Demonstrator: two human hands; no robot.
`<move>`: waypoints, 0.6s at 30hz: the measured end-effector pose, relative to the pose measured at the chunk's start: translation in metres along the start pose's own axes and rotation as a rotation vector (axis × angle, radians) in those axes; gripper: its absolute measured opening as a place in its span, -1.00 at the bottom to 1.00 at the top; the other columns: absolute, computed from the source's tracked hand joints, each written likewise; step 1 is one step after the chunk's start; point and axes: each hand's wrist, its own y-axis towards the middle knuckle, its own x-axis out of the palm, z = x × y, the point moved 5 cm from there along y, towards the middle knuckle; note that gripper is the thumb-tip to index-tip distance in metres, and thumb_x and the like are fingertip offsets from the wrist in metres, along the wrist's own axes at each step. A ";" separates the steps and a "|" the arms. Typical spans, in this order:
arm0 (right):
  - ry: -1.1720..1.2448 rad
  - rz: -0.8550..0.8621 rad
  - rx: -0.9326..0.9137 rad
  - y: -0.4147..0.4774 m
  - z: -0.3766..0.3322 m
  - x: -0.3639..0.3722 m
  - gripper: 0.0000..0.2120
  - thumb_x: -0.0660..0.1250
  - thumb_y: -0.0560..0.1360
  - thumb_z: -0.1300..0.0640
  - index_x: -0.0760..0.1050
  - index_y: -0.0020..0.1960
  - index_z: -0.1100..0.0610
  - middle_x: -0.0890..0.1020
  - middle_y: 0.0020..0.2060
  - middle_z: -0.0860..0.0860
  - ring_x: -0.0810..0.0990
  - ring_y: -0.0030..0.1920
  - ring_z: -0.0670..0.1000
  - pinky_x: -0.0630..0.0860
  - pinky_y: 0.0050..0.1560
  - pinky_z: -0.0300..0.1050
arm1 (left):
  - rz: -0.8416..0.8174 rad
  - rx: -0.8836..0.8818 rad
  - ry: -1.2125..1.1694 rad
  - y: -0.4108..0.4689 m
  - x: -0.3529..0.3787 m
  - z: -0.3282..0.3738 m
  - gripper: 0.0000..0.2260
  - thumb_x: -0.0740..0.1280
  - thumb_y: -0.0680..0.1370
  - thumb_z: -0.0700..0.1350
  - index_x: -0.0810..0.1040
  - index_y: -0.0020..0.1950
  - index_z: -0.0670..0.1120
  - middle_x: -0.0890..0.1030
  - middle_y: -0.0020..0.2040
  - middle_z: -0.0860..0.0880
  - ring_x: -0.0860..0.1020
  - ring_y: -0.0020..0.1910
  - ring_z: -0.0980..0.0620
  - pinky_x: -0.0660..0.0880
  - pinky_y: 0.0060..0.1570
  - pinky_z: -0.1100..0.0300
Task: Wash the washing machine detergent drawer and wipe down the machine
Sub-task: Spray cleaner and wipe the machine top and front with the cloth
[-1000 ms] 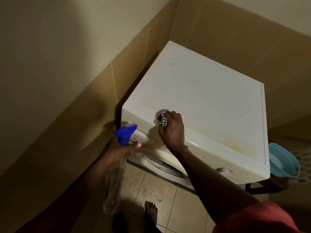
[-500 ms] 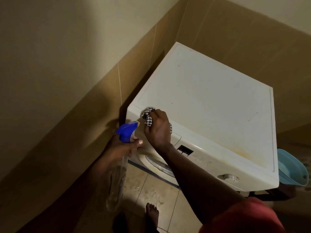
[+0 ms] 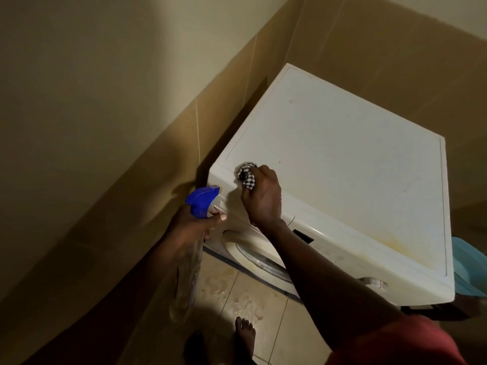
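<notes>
A white front-loading washing machine [image 3: 342, 159] stands in a tiled corner, its top stained yellowish near the front right. My right hand [image 3: 262, 198] presses a bunched black-and-white checked cloth [image 3: 246, 176] on the top's front left edge, above the detergent drawer front. My left hand [image 3: 189, 230] holds a clear spray bottle [image 3: 188, 280] with a blue trigger head [image 3: 201, 201], just left of the machine's front corner. The drawer front is mostly hidden behind my hands.
Tan tiled walls close in on the left and behind the machine. A light blue basin [image 3: 469, 270] sits to the right of the machine. The floor tiles [image 3: 237, 293] in front look wet, and a bare foot [image 3: 245, 335] stands there.
My right hand slid the cloth leftward along the machine's front top edge toward the left corner. The left hand kept the spray bottle in about the same place.
</notes>
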 end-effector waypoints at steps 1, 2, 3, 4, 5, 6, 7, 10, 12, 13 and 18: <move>0.005 0.001 0.026 0.001 0.003 0.000 -0.74 0.32 0.38 0.29 0.61 0.05 0.17 0.60 -0.10 0.10 0.52 -0.07 0.09 0.31 -0.12 -0.24 | 0.018 -0.006 0.012 0.001 0.000 -0.002 -0.77 0.53 0.42 -0.10 0.60 0.00 -0.12 0.59 -0.25 -0.13 0.54 -0.36 0.00 0.51 -0.35 0.18; 0.008 0.013 0.057 0.000 0.009 -0.002 -0.75 0.32 0.39 0.28 0.61 0.05 0.15 0.59 -0.10 0.08 0.51 -0.06 0.08 0.30 -0.12 -0.24 | 0.038 -0.012 0.012 0.001 0.000 -0.002 -0.77 0.53 0.42 -0.09 0.60 0.00 -0.12 0.60 -0.26 -0.11 0.55 -0.37 0.01 0.51 -0.36 0.19; 0.006 0.035 0.083 -0.002 0.015 -0.006 -0.75 0.32 0.40 0.28 0.60 0.05 0.14 0.57 -0.10 0.07 0.50 -0.07 0.08 0.29 -0.13 -0.24 | 0.063 -0.017 -0.001 0.003 -0.001 -0.001 -0.76 0.53 0.42 -0.08 0.60 0.01 -0.12 0.59 -0.25 -0.11 0.55 -0.37 0.00 0.51 -0.35 0.20; -0.002 0.057 0.097 -0.006 0.022 -0.010 -0.75 0.30 0.39 0.29 0.60 0.03 0.13 0.56 -0.12 0.06 0.49 -0.08 0.08 0.28 -0.15 -0.24 | 0.089 -0.023 -0.017 0.005 -0.002 0.000 -0.74 0.54 0.42 -0.07 0.59 0.02 -0.13 0.59 -0.25 -0.10 0.54 -0.35 0.00 0.50 -0.33 0.19; -0.014 0.073 0.099 -0.011 0.027 -0.013 -0.74 0.28 0.38 0.31 0.59 0.02 0.13 0.55 -0.13 0.05 0.48 -0.09 0.07 0.27 -0.16 -0.23 | 0.109 -0.028 -0.032 0.008 -0.003 0.000 -0.71 0.54 0.41 -0.05 0.59 0.02 -0.14 0.58 -0.25 -0.09 0.54 -0.34 -0.01 0.49 -0.32 0.18; -0.022 0.079 0.100 -0.017 0.030 -0.015 -0.74 0.27 0.36 0.31 0.58 0.00 0.13 0.54 -0.14 0.04 0.47 -0.09 0.07 0.25 -0.18 -0.23 | 0.126 -0.031 -0.045 0.011 -0.003 0.002 -0.70 0.55 0.40 -0.04 0.58 0.01 -0.16 0.57 -0.26 -0.08 0.54 -0.34 -0.01 0.48 -0.31 0.18; -0.025 0.080 0.101 -0.021 0.032 -0.017 -0.73 0.26 0.34 0.32 0.57 -0.01 0.13 0.53 -0.14 0.04 0.46 -0.09 0.07 0.24 -0.18 -0.24 | 0.140 -0.031 -0.056 0.014 -0.001 0.005 -0.69 0.56 0.40 -0.04 0.56 -0.02 -0.16 0.55 -0.28 -0.07 0.53 -0.34 -0.01 0.46 -0.33 0.19; -0.018 0.076 0.103 -0.025 0.035 -0.017 -0.74 0.27 0.30 0.32 0.55 -0.03 0.16 0.52 -0.14 0.05 0.44 -0.09 0.06 0.23 -0.18 -0.26 | 0.144 -0.030 -0.060 0.018 0.006 0.011 -0.72 0.55 0.41 -0.05 0.49 -0.10 -0.13 0.48 -0.34 -0.04 0.49 -0.39 0.02 0.41 -0.38 0.24; -0.011 0.070 0.116 -0.021 0.035 -0.016 -0.76 0.29 0.31 0.32 0.56 -0.04 0.16 0.52 -0.16 0.04 0.44 -0.10 0.05 0.26 -0.17 -0.24 | 0.118 -0.040 -0.044 0.018 0.011 0.012 -0.72 0.54 0.42 -0.05 0.51 -0.05 -0.13 0.50 -0.31 -0.05 0.50 -0.38 0.03 0.41 -0.39 0.25; -0.002 0.067 0.121 -0.018 0.033 -0.015 -0.76 0.29 0.33 0.32 0.56 -0.04 0.15 0.53 -0.16 0.04 0.45 -0.10 0.05 0.30 -0.16 -0.21 | 0.106 -0.042 -0.045 0.018 0.012 0.011 -0.71 0.54 0.42 -0.05 0.53 -0.01 -0.14 0.52 -0.27 -0.06 0.51 -0.36 0.03 0.42 -0.37 0.24; 0.057 -0.043 -0.011 0.008 -0.007 0.018 -0.70 0.28 0.42 0.21 0.60 0.13 0.15 0.61 0.00 0.08 0.50 0.03 0.06 0.42 0.04 -0.17 | 0.146 -0.058 -0.057 0.015 0.001 -0.005 -0.58 0.59 0.32 0.03 0.60 0.07 -0.13 0.65 -0.15 -0.12 0.63 -0.19 -0.07 0.61 -0.11 -0.01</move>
